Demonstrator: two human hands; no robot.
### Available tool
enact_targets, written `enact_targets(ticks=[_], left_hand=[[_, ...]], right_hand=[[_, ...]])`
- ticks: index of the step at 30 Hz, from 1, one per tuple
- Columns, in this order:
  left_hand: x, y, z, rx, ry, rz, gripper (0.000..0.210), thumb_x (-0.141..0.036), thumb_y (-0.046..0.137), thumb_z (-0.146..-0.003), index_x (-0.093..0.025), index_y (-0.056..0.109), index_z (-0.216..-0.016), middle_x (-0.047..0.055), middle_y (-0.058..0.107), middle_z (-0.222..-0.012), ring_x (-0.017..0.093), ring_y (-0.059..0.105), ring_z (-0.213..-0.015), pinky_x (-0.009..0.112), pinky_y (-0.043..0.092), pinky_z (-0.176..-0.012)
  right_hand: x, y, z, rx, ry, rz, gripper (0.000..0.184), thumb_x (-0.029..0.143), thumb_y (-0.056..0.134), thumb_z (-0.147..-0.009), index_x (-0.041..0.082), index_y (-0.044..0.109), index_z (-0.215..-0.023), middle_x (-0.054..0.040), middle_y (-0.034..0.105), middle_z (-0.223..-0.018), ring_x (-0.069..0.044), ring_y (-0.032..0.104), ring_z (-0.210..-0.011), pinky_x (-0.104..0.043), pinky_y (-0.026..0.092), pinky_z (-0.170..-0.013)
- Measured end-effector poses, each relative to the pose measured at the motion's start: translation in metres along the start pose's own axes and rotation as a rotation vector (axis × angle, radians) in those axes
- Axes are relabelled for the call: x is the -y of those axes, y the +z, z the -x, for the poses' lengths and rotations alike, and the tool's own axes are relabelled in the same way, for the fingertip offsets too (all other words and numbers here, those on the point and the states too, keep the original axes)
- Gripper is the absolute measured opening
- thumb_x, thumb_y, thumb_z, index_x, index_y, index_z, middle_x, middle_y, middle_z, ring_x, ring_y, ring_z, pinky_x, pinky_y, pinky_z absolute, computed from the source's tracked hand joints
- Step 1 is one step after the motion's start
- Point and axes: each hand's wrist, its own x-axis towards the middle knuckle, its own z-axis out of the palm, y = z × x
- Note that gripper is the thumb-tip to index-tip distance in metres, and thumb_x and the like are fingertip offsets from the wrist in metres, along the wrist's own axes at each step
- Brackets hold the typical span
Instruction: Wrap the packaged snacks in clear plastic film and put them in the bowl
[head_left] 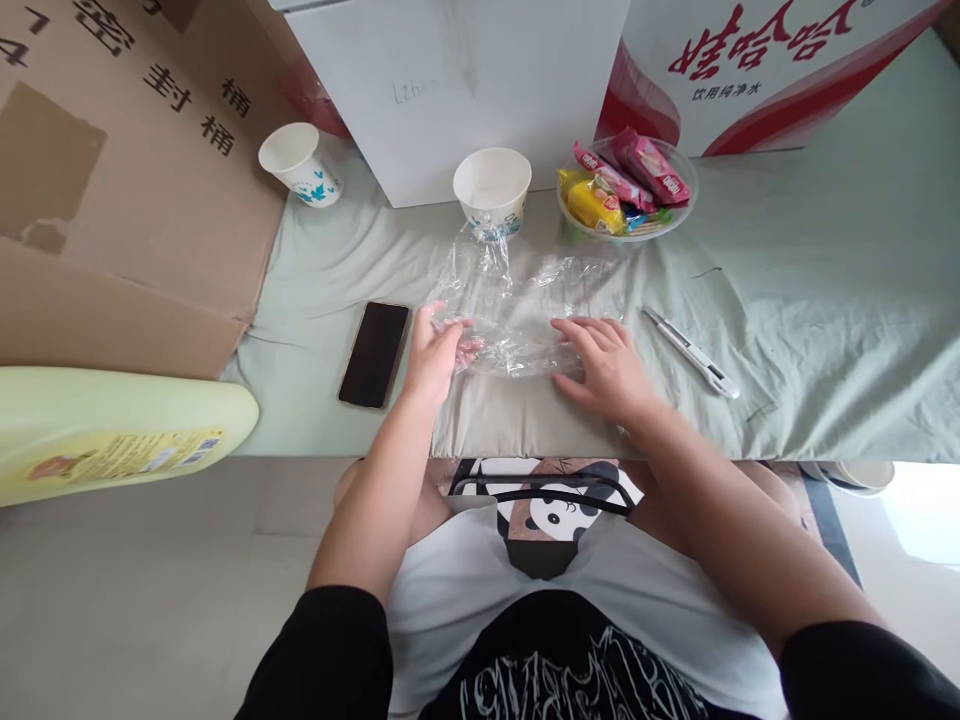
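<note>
A crumpled sheet of clear plastic (517, 325), film or a bag, lies on the green cloth in front of me. At its left side my left hand (435, 355) is closed, with an edge of the plastic between thumb and fingers. My right hand (606, 368) rests with fingers spread on the plastic's right part. Just behind the sheet stands a white paper cup (492, 185) with a blue print, its lower part partly behind the plastic. To the left of my left hand lies a black phone (373, 355). A white utility knife (694, 355) lies right of my right hand.
A clear bowl (679, 222) of wrapped snacks stands at the back right. Another paper cup (300, 165) leans at the back left. Cardboard box (135, 250), white box (465, 90) and red-white carton (720, 90) border the cloth. A yellow bottle (127, 430) sits left; the table's edge (517, 450) is near me.
</note>
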Motion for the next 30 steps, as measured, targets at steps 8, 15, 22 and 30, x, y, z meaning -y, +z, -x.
enact_targets(ticks=[8, 15, 22, 30], left_hand=[[-0.001, -0.030, 0.010, -0.122, 0.565, -0.457, 0.060, -0.033, 0.077, -0.076, -0.025, 0.055, -0.131, 0.016, 0.051, -0.146, 0.030, 0.056, -0.132, 0.041, 0.053, -0.102], [-0.005, -0.037, 0.033, 0.509, 0.617, -0.827, 0.025, -0.037, 0.075, -0.077, -0.025, 0.070, -0.098, 0.011, 0.072, -0.123, 0.032, 0.062, -0.124, 0.051, 0.045, -0.111], [-0.011, -0.042, 0.016, 0.372, 0.491, -0.644, 0.021, -0.034, 0.065, -0.085, -0.024, 0.055, -0.069, 0.006, 0.077, -0.091, 0.021, 0.069, -0.085, 0.034, 0.052, -0.085], [-0.013, -0.047, 0.012, 0.471, 0.407, -0.582, 0.058, -0.028, 0.089, -0.061, -0.028, 0.068, -0.115, 0.007, 0.078, -0.117, 0.027, 0.069, -0.118, 0.039, 0.050, -0.105]], right_hand=[[-0.008, -0.004, 0.009, 0.013, 0.109, -0.052, 0.006, 0.020, 0.055, -0.087, 0.024, 0.059, -0.086, -0.0058, 0.070, -0.085, -0.024, 0.063, -0.078, -0.039, 0.052, -0.075], [-0.003, -0.002, 0.004, 0.016, 0.289, -0.248, 0.022, 0.027, 0.059, -0.082, 0.026, 0.055, -0.103, -0.0034, 0.073, -0.089, -0.019, 0.061, -0.064, -0.033, 0.047, -0.061], [-0.010, -0.006, -0.001, -0.059, 0.372, -0.488, 0.047, 0.027, 0.065, -0.078, 0.026, 0.052, -0.123, 0.0010, 0.064, -0.082, -0.019, 0.065, -0.076, -0.036, 0.055, -0.075], [-0.021, -0.006, -0.004, -0.253, 0.477, -0.723, 0.042, 0.032, 0.062, -0.086, 0.031, 0.046, -0.124, 0.0048, 0.055, -0.079, -0.018, 0.066, -0.075, -0.038, 0.060, -0.075]])
